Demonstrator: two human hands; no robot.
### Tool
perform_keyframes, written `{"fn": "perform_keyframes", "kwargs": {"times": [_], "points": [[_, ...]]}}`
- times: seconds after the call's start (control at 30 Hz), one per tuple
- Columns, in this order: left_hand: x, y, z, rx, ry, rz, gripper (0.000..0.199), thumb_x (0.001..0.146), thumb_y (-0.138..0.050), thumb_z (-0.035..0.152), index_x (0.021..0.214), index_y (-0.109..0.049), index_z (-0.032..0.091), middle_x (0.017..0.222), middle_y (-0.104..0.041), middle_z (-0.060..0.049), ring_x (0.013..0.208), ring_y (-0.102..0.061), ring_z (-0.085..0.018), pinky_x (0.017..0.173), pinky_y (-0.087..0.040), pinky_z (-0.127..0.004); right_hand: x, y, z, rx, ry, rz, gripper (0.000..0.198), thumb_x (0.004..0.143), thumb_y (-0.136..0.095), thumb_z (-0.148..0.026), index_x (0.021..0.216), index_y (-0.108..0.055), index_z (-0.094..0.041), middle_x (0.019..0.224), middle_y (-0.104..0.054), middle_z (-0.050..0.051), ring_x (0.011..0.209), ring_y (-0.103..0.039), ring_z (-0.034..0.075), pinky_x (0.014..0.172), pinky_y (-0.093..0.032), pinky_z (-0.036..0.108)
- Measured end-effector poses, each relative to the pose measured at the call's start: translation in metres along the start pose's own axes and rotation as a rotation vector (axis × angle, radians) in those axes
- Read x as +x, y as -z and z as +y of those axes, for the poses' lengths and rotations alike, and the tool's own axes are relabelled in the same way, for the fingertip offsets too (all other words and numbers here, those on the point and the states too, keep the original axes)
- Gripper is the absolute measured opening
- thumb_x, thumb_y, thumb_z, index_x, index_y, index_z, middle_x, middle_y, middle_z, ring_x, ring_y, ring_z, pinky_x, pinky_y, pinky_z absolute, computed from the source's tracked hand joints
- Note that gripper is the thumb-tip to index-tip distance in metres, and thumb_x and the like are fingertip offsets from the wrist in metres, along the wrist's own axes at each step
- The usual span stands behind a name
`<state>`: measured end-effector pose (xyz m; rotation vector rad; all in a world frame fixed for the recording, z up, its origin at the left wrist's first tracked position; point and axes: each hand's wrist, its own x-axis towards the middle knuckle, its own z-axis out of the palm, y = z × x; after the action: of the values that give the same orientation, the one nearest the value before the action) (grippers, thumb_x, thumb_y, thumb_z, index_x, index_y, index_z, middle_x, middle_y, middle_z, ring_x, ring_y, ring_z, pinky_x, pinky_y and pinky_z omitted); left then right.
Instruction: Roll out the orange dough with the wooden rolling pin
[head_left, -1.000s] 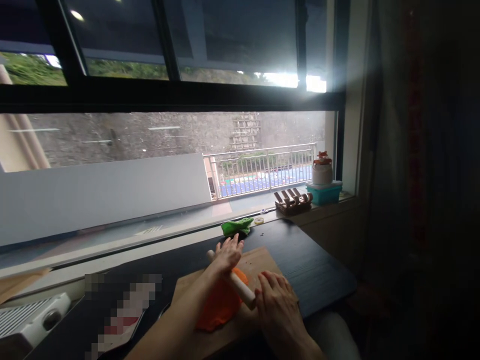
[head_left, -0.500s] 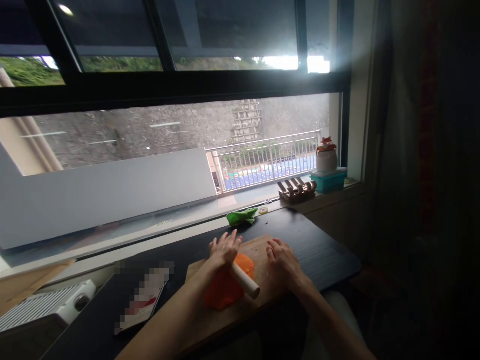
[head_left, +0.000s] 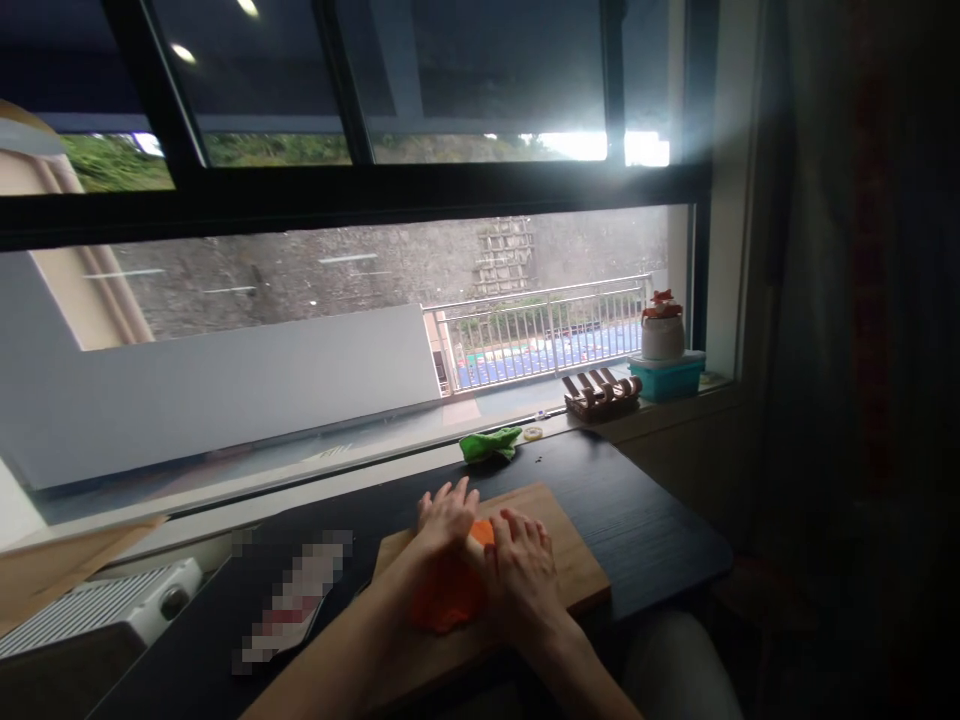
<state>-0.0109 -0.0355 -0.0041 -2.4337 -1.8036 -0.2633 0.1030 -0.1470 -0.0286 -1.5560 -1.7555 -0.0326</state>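
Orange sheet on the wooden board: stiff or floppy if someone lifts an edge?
Probably floppy: the orange sheet lies flat and looks thin, with an uneven edge like soft dough or clay. It may cling to the wooden board, since it lies spread against it. Pulled by one edge, it would likely stretch or tear.

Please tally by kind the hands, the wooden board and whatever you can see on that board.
Hands: 2 (left hand, right hand)
Wooden board: 1
Orange sheet: 1
Rolling pin, mostly covered by the hands: 1
Total: 5
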Motion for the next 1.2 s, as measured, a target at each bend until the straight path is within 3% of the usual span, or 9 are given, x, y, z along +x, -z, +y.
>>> {"fn": "perform_keyframes", "kwargs": {"times": [0.13, 0.3, 0.47, 0.57, 0.73, 0.87, 0.97, 1.07, 1.2], "points": [[-0.049, 0.009, -0.045, -0.025, -0.006, -0.134, 0.048, 0.096, -0.02, 0.033, 0.136, -0.044, 0.022, 0.145, -0.04, -0.005, 0.138, -0.025, -0.023, 0.112, -0.018, -0.047, -0.012, -0.013, 0.0, -0.027, 0.148, -0.032, 0.031, 0.09, -0.042, -0.026, 0.115, -0.061, -0.021, 0.124, -0.059, 0.008, 0.126, -0.041, 0.023, 0.11, -0.02, 0.043], [-0.073, 0.008, -0.079, -0.101, -0.049, -0.144, 0.055, 0.094, -0.018, 0.037, 0.143, -0.033, 0.019, 0.15, -0.031, -0.004, 0.14, -0.021, -0.02, 0.113, -0.015, -0.045, 0.0, 0.002, 0.003, -0.145, 0.177, -0.21, 0.034, 0.092, -0.037, -0.027, 0.103, -0.067, -0.014, 0.119, -0.061, 0.015, 0.13, -0.037, 0.028, 0.108, -0.018, 0.049], [-0.025, -0.001, -0.059, -0.084, -0.004, -0.08, 0.055, 0.094, -0.02, 0.041, 0.142, -0.035, 0.018, 0.15, -0.03, -0.008, 0.14, -0.019, -0.022, 0.112, -0.011, -0.048, 0.048, 0.007, 0.001, -0.287, 0.047, -0.286, 0.036, 0.093, -0.034, -0.023, 0.101, -0.067, -0.013, 0.116, -0.061, 0.017, 0.122, -0.044, 0.03, 0.104, -0.023, 0.051], [0.013, -0.005, -0.042, -0.107, 0.066, -0.15, 0.054, 0.095, -0.016, 0.041, 0.141, -0.036, 0.02, 0.149, -0.031, -0.008, 0.14, -0.02, -0.022, 0.111, -0.01, -0.051, 0.073, -0.008, 0.002, -0.317, -0.056, -0.273, 0.035, 0.093, -0.033, -0.023, 0.099, -0.067, -0.015, 0.108, -0.064, 0.015, 0.11, -0.052, 0.027, 0.099, -0.03, 0.048], [0.034, -0.005, -0.035, -0.151, 0.081, -0.166, 0.054, 0.094, -0.021, 0.044, 0.137, -0.042, 0.019, 0.147, -0.036, -0.011, 0.138, -0.026, -0.027, 0.109, -0.015, -0.054, 0.079, -0.022, 0.001, -0.339, -0.067, -0.293, 0.04, 0.095, -0.029, -0.026, 0.1, -0.067, -0.014, 0.111, -0.063, 0.016, 0.115, -0.051, 0.03, 0.096, -0.033, 0.048], [0.0, 0.0, -0.046, -0.155, 0.007, -0.164, 0.047, 0.095, -0.024, 0.037, 0.134, -0.046, 0.023, 0.144, -0.041, -0.008, 0.137, -0.027, -0.023, 0.111, -0.012, -0.051, 0.053, -0.018, -0.008, -0.314, 0.001, -0.331, 0.043, 0.096, -0.028, -0.033, 0.111, -0.064, -0.013, 0.121, -0.06, 0.016, 0.127, -0.04, 0.032, 0.101, -0.029, 0.05], [-0.046, 0.005, -0.064, -0.164, -0.063, -0.148, 0.049, 0.095, -0.022, 0.033, 0.139, -0.04, 0.02, 0.147, -0.036, -0.008, 0.138, -0.024, -0.021, 0.112, -0.012, -0.048, 0.016, -0.018, -0.014, -0.275, 0.094, -0.299, 0.049, 0.095, -0.03, -0.039, 0.131, -0.049, -0.013, 0.137, -0.047, 0.015, 0.134, -0.032, 0.03, 0.107, -0.022, 0.05], [-0.093, 0.01, -0.08, -0.189, -0.123, -0.124, 0.051, 0.095, -0.021, 0.035, 0.143, -0.032, 0.021, 0.15, -0.03, -0.007, 0.139, -0.022, -0.02, 0.113, -0.013, -0.045, -0.019, -0.021, -0.014, -0.228, 0.243, -0.254, 0.053, 0.093, -0.034, -0.045, 0.137, -0.044, -0.016, 0.145, -0.036, 0.012, 0.135, -0.03, 0.027, 0.109, -0.021, 0.048], [-0.118, 0.015, -0.083, -0.171, -0.145, -0.097, 0.053, 0.093, -0.026, 0.034, 0.144, -0.029, 0.02, 0.151, -0.028, -0.007, 0.139, -0.022, -0.019, 0.113, -0.011, -0.043, -0.021, -0.019, -0.007, -0.212, 0.299, -0.269, 0.05, 0.095, -0.032, -0.042, 0.137, -0.044, -0.017, 0.145, -0.036, 0.009, 0.137, -0.027, 0.024, 0.111, -0.017, 0.045]]}}
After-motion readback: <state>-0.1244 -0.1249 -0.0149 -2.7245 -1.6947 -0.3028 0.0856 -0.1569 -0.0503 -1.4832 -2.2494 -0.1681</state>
